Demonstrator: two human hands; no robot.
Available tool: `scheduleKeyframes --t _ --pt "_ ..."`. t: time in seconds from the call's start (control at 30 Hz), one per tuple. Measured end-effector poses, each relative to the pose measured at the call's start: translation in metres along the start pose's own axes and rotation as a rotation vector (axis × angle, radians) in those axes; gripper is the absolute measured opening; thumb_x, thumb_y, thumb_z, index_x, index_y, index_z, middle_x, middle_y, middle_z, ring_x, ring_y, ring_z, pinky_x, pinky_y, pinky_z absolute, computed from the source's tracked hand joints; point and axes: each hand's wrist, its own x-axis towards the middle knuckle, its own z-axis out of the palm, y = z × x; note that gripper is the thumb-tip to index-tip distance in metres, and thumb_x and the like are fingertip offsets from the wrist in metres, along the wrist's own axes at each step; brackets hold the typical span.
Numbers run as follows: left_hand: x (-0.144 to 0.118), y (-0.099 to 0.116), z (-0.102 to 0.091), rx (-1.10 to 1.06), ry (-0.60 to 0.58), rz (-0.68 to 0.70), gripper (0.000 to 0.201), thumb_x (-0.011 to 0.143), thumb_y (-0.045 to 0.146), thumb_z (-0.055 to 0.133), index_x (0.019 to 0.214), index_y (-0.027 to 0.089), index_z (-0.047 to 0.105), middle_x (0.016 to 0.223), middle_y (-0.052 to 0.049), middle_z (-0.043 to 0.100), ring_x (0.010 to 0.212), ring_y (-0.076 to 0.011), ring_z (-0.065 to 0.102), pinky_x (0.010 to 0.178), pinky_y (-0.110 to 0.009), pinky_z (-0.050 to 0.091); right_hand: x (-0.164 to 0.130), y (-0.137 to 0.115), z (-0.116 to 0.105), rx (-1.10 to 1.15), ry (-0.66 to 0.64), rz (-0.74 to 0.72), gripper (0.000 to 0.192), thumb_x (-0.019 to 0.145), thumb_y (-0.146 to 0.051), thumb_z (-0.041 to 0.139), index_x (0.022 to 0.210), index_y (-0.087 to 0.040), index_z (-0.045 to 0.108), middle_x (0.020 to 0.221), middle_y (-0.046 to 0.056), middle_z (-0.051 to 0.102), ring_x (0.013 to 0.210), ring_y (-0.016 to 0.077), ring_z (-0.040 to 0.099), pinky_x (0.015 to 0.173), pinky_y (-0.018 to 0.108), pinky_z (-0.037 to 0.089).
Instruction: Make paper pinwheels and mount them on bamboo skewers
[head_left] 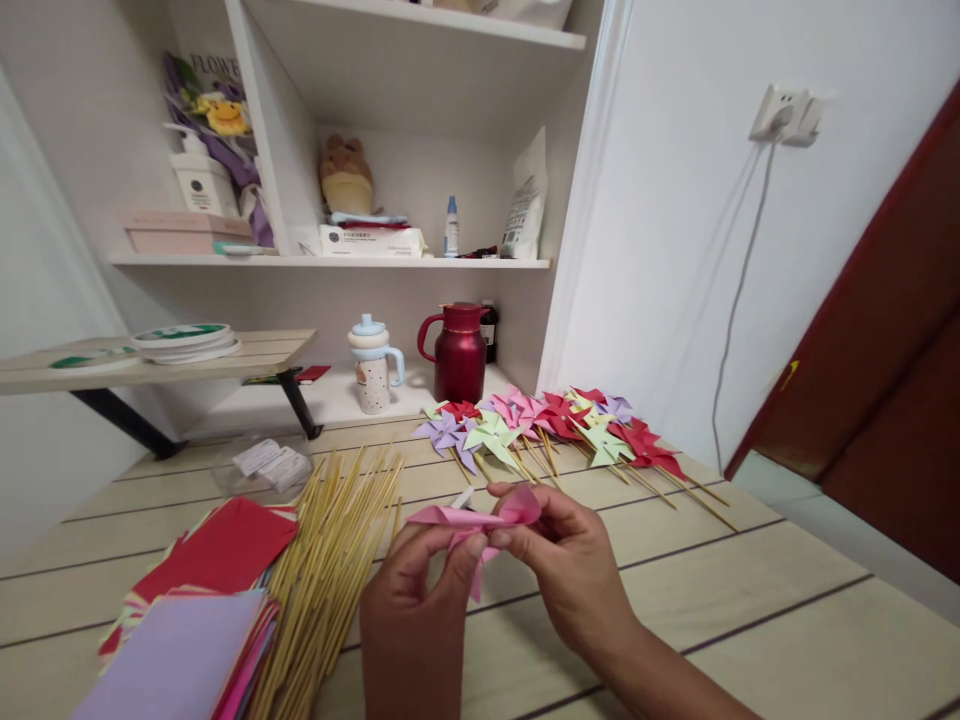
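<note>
Between my two hands, above the table, is a pink paper pinwheel [469, 518] with its blades partly curled in. My left hand [420, 590] pinches its lower left side between thumb and fingers. On the right side, my right hand [574, 560] grips a curled blade, thumb near the centre. A small white piece [463, 497] shows just behind the pinwheel; what it is I cannot tell. Left of my hands lies a heap of thin wooden sticks [330, 560]. Beyond my hands, finished paper pinwheels [499, 440] in several colours lie on their sticks.
Stacked coloured paper [180, 650] and red sheets [225, 545] lie at the left. Behind them is a clear container [225, 470] with white labels. A red jug [460, 360] and a speckled cup [373, 385] stand at the back, near a small raised stand [277, 350].
</note>
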Motion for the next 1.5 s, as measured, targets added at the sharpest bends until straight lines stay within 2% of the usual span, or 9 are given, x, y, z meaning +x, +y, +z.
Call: scheduleKeyframes --t 0.23,0.4,0.5,0.67,0.87,1.0,1.1,1.33,1.5 --pt "-0.003 0.003 -0.001 0.182 0.110 0.229 0.003 0.072 0.029 0.074 0.072 0.027 0.076 0.076 -0.001 0.075 0.074 -0.0184 0.069 0.070 -0.026 0.054 -0.001 -0.001 0.000 -0.044 -0.024 -0.006 0.009 0.071 -0.022 0.081 0.073 -0.023 0.072 0.079 0.000 0.071 0.077 0.0177 0.064 0.072 0.030 0.053" --pt "-0.005 0.004 -0.003 0.400 0.194 0.484 0.007 0.075 0.026 0.070 0.071 0.025 0.076 0.074 -0.001 0.075 0.067 -0.0164 0.070 0.068 -0.024 0.056 -0.003 -0.005 0.002 -0.149 -0.056 -0.150 0.010 0.076 -0.022 0.078 0.071 -0.022 0.070 0.073 0.000 0.068 0.077 0.0178 0.063 0.073 0.030 0.051" --pt "-0.006 0.001 -0.003 0.473 0.240 0.562 0.013 0.078 0.026 0.067 0.070 0.023 0.076 0.072 -0.003 0.075 0.064 -0.0156 0.069 0.067 -0.024 0.056 -0.004 -0.006 0.004 -0.175 -0.079 -0.199 0.007 0.079 -0.021 0.075 0.076 -0.023 0.069 0.074 0.000 0.067 0.076 0.0170 0.062 0.070 0.029 0.050" --pt "-0.003 -0.004 0.000 0.448 0.266 0.542 0.011 0.078 0.027 0.067 0.072 0.022 0.076 0.073 -0.002 0.074 0.066 -0.0156 0.069 0.069 -0.024 0.056 -0.006 -0.002 0.008 -0.169 -0.047 -0.198 0.008 0.081 -0.020 0.073 0.076 -0.024 0.067 0.076 -0.001 0.065 0.079 0.0163 0.060 0.072 0.027 0.048" --pt "0.005 -0.004 0.001 0.227 0.126 0.305 0.008 0.079 0.030 0.069 0.074 0.026 0.073 0.079 0.001 0.073 0.080 -0.0156 0.068 0.074 -0.022 0.054 -0.004 0.009 0.007 -0.072 -0.015 0.024 0.011 0.077 -0.029 0.077 0.081 -0.023 0.068 0.079 -0.001 0.066 0.075 0.0152 0.057 0.069 0.027 0.046" --pt "0.003 -0.010 -0.001 0.244 0.099 0.260 0.007 0.079 0.031 0.070 0.079 0.026 0.074 0.083 0.000 0.073 0.083 -0.0171 0.068 0.079 -0.025 0.054 -0.002 0.010 0.006 -0.049 -0.012 0.036 0.013 0.074 -0.029 0.079 0.079 -0.022 0.069 0.078 -0.001 0.067 0.074 0.0148 0.057 0.069 0.027 0.046" --pt "0.000 -0.013 -0.003 0.304 0.132 0.306 0.006 0.079 0.030 0.070 0.080 0.026 0.074 0.084 0.000 0.074 0.081 -0.0169 0.069 0.076 -0.025 0.055 -0.002 0.008 0.005 -0.068 -0.014 -0.008 0.012 0.074 -0.028 0.079 0.077 -0.023 0.069 0.078 -0.001 0.066 0.075 0.0147 0.057 0.069 0.026 0.046" --pt "-0.002 -0.013 -0.008 0.524 0.194 0.577 0.005 0.081 0.028 0.069 0.083 0.027 0.073 0.084 0.001 0.075 0.078 -0.0143 0.071 0.072 -0.021 0.056 -0.005 -0.002 0.004 -0.224 -0.023 -0.148 0.005 0.080 -0.026 0.074 0.085 -0.025 0.072 0.082 0.000 0.070 0.079 0.0160 0.062 0.070 0.025 0.049" --pt "-0.003 -0.015 -0.009 0.562 0.221 0.656 0.006 0.082 0.025 0.068 0.087 0.027 0.071 0.086 0.002 0.075 0.080 -0.0126 0.071 0.073 -0.019 0.055 -0.005 -0.004 0.005 -0.270 -0.004 -0.237 0.017 0.081 -0.022 0.074 0.096 -0.030 0.073 0.081 -0.001 0.073 0.075 0.0152 0.065 0.068 0.025 0.052"
